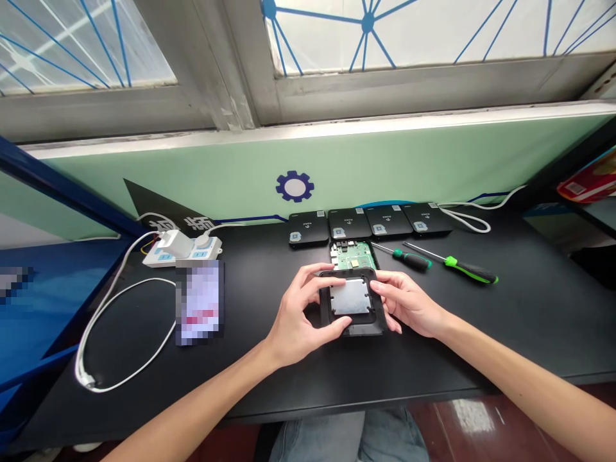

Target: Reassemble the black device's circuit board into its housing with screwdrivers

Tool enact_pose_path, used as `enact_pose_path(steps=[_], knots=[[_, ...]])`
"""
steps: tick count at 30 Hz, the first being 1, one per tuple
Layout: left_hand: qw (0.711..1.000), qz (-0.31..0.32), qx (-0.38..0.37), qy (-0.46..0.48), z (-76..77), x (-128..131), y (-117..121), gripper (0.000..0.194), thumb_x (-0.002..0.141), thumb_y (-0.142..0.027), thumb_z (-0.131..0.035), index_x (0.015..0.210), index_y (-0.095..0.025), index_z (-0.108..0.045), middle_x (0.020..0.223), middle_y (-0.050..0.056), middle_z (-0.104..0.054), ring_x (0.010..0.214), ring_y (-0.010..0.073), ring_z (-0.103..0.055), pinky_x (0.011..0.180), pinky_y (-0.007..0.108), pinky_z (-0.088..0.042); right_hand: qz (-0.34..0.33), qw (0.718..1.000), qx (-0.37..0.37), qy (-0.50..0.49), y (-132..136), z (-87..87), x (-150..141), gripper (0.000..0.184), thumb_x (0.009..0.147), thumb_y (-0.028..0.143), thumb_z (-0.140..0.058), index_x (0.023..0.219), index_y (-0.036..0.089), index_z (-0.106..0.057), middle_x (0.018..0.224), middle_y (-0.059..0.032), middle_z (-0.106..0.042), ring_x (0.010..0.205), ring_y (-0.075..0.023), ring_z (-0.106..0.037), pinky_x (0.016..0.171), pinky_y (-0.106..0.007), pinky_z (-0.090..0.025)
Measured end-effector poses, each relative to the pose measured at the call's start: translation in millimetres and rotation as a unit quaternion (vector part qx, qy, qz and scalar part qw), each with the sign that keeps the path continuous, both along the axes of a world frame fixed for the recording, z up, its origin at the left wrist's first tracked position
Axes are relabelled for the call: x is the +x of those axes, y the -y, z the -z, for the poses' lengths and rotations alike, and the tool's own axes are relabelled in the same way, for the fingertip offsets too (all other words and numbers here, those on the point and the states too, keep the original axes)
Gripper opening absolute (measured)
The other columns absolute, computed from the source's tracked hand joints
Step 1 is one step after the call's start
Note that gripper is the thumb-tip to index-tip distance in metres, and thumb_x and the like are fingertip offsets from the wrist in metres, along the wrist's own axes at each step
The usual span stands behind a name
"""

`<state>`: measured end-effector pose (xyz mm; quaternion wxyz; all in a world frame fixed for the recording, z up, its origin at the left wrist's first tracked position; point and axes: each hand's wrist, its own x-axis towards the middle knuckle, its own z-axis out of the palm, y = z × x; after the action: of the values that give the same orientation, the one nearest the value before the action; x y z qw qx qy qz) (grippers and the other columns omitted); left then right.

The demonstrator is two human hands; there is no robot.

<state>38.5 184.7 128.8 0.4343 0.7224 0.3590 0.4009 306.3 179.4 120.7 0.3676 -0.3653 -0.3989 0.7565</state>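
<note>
Between my hands is a black plastic cover (359, 328), tilted toward me, with a silver metal plate (350, 298) set in its middle. My left hand (301, 311) reaches over it from the left, fingertips and thumb touching the plate's top and bottom edges. On the right side, my right hand (409, 301) grips the cover's rim with the thumb on top and fingers beneath. Just behind the cover lies an opened black case with a green circuit board (355, 255), its near part hidden by the cover.
Several black boxes (308, 228) stand in a row at the back. Two screwdrivers, one dark green (411, 259) and one lime green (470, 269), lie at right. At left are a power strip (161, 256), a white cable (139, 371) and a blurred phone-like object (201, 301).
</note>
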Motion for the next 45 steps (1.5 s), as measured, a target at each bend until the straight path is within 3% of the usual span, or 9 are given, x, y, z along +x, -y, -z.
enact_pose_path(steps=[6, 9, 17, 28, 30, 34, 37, 41, 45], knots=[[0.999, -0.023, 0.024, -0.018, 0.2, 2, 2, 0.053, 0.087, -0.023, -0.094, 0.138, -0.031, -0.082, 0.149, 0.013, -0.066, 0.134, 0.0321, -0.070, 0.087, 0.034, -0.070, -0.020, 0.999, 0.021, -0.018, -1, 2.2, 1, 0.057, 0.096, 0.056, -0.088, 0.135, 0.015, -0.079, 0.062, 0.0019, -0.070, 0.040, -0.0117, -0.062, 0.036, -0.017, -0.045], [0.998, -0.049, 0.035, -0.011, -0.8, 2, 1, 0.048, 0.084, -0.026, -0.096, 0.131, -0.029, -0.085, 0.143, 0.013, -0.069, 0.130, 0.0315, -0.073, 0.084, 0.032, -0.069, -0.029, 0.998, 0.035, -0.037, -1, 5.2, 3, 0.067, 0.087, 0.051, -0.097, 0.140, 0.017, -0.077, 0.083, -0.0031, -0.080, 0.042, -0.0086, -0.063, 0.037, -0.017, -0.046], [0.996, -0.069, 0.028, 0.044, -0.5, 1, -2, 0.046, 0.081, -0.027, -0.099, 0.125, -0.025, -0.086, 0.135, 0.013, -0.072, 0.126, 0.0312, -0.075, 0.099, 0.040, -0.069, -0.059, 0.995, 0.055, -0.061, 3, 5.9, 3, 0.132, 0.061, 0.023, -0.112, 0.174, 0.041, -0.047, 0.141, -0.0109, -0.077, 0.066, -0.0100, -0.074, 0.053, -0.021, -0.060], [0.988, -0.012, -0.097, 0.119, 1.6, 6, -6, 0.036, 0.095, -0.040, -0.091, 0.126, -0.021, -0.086, 0.130, 0.014, -0.076, 0.126, 0.0296, -0.074, 0.104, 0.037, -0.066, 0.022, 0.989, 0.147, -0.001, 10, -2.1, -5, 0.110, 0.063, 0.041, -0.111, 0.159, 0.032, -0.058, 0.152, -0.0134, -0.069, 0.109, -0.0252, -0.077, 0.096, -0.038, -0.065], [0.978, -0.017, -0.151, 0.141, 0.3, 6, -8, 0.036, 0.102, -0.043, -0.084, 0.130, -0.021, -0.084, 0.128, 0.013, -0.079, 0.121, 0.0275, -0.076, 0.101, 0.035, -0.066, 0.021, 0.989, 0.146, -0.010, 9, -3.1, -2, 0.106, 0.064, 0.047, -0.110, 0.157, 0.030, -0.061, 0.151, -0.0144, -0.069, 0.107, -0.0249, -0.077, 0.091, -0.035, -0.066], [0.931, 0.030, -0.315, 0.185, -1.4, 4, -10, 0.051, 0.099, -0.044, -0.087, 0.143, -0.020, -0.079, 0.095, 0.005, -0.078, 0.078, 0.0186, -0.075, 0.067, 0.029, -0.066, 0.001, 0.991, 0.133, -0.028, 7, -3.4, 1, 0.107, 0.069, 0.062, -0.105, 0.161, 0.028, -0.060, 0.146, -0.0156, -0.071, 0.067, -0.0126, -0.067, 0.047, -0.024, -0.053], [0.878, 0.090, -0.413, 0.223, -1.0, 3, -11, 0.060, 0.096, -0.040, -0.093, 0.149, -0.019, -0.075, 0.083, 0.001, -0.074, 0.061, 0.0163, -0.073, 0.059, 0.029, -0.064, -0.009, 0.990, 0.132, -0.043, 7, -1.8, 2, 0.109, 0.073, 0.072, -0.099, 0.163, 0.026, -0.059, 0.133, -0.0138, -0.076, 0.054, -0.0083, -0.059, 0.042, -0.024, -0.048], [0.841, 0.096, -0.464, 0.260, 1.6, 3, -13, 0.060, 0.092, -0.037, -0.099, 0.145, -0.018, -0.076, 0.089, 0.005, -0.080, 0.062, 0.0148, -0.077, 0.061, 0.024, -0.064, 0.006, 0.988, 0.144, -0.057, 7, 1.8, -2, 0.121, 0.071, 0.074, -0.100, 0.172, 0.032, -0.047, 0.134, -0.0131, -0.073, 0.071, -0.0141, -0.068, 0.048, -0.023, -0.051], [0.830, 0.084, -0.470, 0.289, 3.1, 3, -12, 0.059, 0.090, -0.033, -0.101, 0.141, -0.017, -0.075, 0.098, 0.007, -0.084, 0.071, 0.0169, -0.083, 0.069, 0.024, -0.068, 0.040, 0.978, 0.205, -0.001, 12, 4.0, -8, 0.149, 0.057, 0.048, -0.115, 0.178, 0.047, -0.029, 0.165, -0.0143, -0.055, 0.101, -0.0230, -0.073, 0.056, -0.025, -0.058]])
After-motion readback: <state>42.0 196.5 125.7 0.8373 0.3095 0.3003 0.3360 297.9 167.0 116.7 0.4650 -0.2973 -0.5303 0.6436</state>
